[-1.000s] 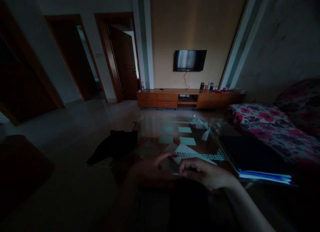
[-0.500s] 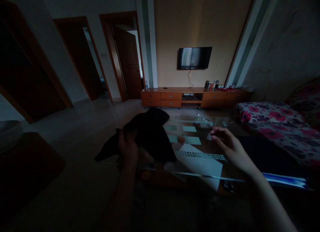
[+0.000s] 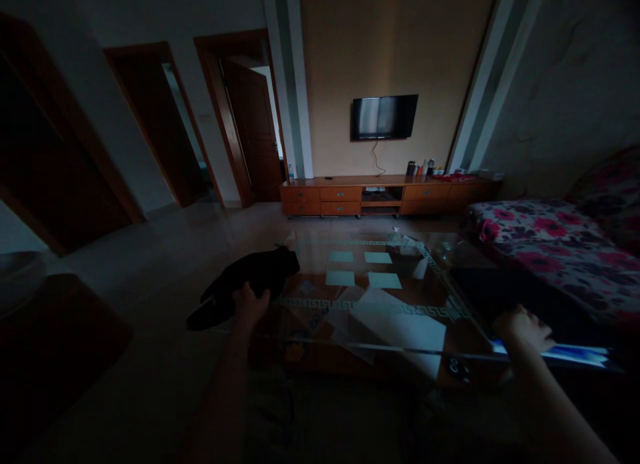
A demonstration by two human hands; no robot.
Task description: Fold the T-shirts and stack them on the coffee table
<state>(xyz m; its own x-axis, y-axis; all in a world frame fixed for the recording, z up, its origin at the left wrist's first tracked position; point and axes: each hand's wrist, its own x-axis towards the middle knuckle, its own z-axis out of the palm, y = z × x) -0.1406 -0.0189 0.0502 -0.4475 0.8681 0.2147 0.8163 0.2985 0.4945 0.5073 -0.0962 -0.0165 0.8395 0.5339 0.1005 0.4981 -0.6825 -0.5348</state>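
A black cloth item (image 3: 265,267), dark and without clear detail, lies bunched at the left end of the glass table (image 3: 310,337). My left hand (image 3: 251,304) rests on its near side with fingers pressed on it. On the right, a flat dark folder-like object (image 3: 530,291) with white and blue sheets (image 3: 585,354) along its near edge lies at the table's right end. My right hand (image 3: 525,329) is at its near left edge, its fingers curled; what they grip is too dark to make out.
White papers (image 3: 400,324) and a dark remote-like object (image 3: 457,369) show at the glass table's near part. A flowered sofa (image 3: 545,224) stands right. Beyond are a long wooden cabinet (image 3: 340,194) and a wall television (image 3: 384,117). A bowl (image 3: 20,277) is at far left.
The black cloth has come down and left, now lower and more compact under my left hand. My right hand has moved right and down to the dark folder-like object.
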